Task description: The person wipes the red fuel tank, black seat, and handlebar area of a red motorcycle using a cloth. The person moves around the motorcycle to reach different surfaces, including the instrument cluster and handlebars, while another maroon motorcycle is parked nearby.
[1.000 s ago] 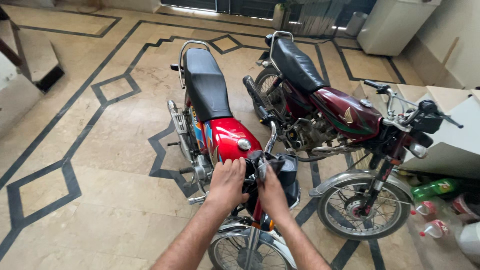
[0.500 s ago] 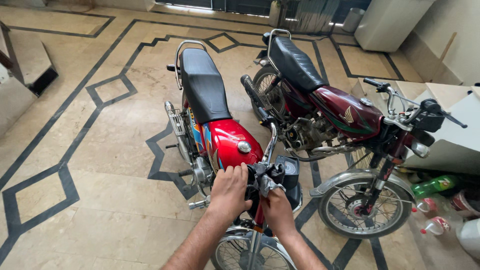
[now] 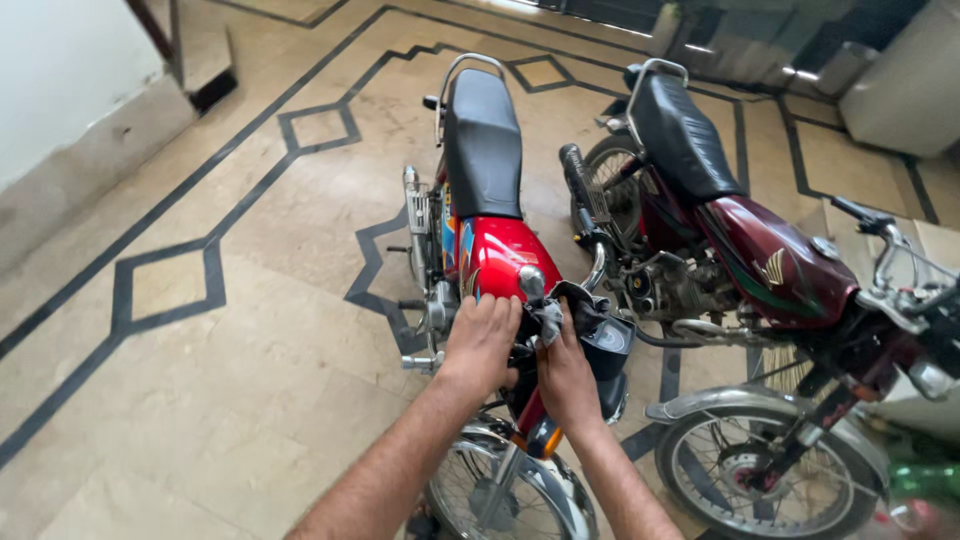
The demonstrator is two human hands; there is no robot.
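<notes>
A red motorcycle (image 3: 500, 255) with a black seat stands right in front of me, its front wheel at the bottom of the view. My left hand (image 3: 482, 342) rests flat over the handlebar area just behind the red tank. My right hand (image 3: 564, 373) presses a dark grey cloth (image 3: 548, 316) against the black instrument housing (image 3: 605, 340). The two hands sit side by side, almost touching.
A second, maroon motorcycle (image 3: 770, 270) is parked close on the right, its front wheel (image 3: 770, 470) near my right arm. The floor is beige tile with dark inlaid lines (image 3: 165, 285). A wall step (image 3: 90, 150) runs along the left; a green bottle (image 3: 925, 480) lies at the bottom right.
The view has swung to the right and tilted, so both motorcycles appear shifted. Both hands stay on the handlebar area, the right one working the cloth slightly upward.
</notes>
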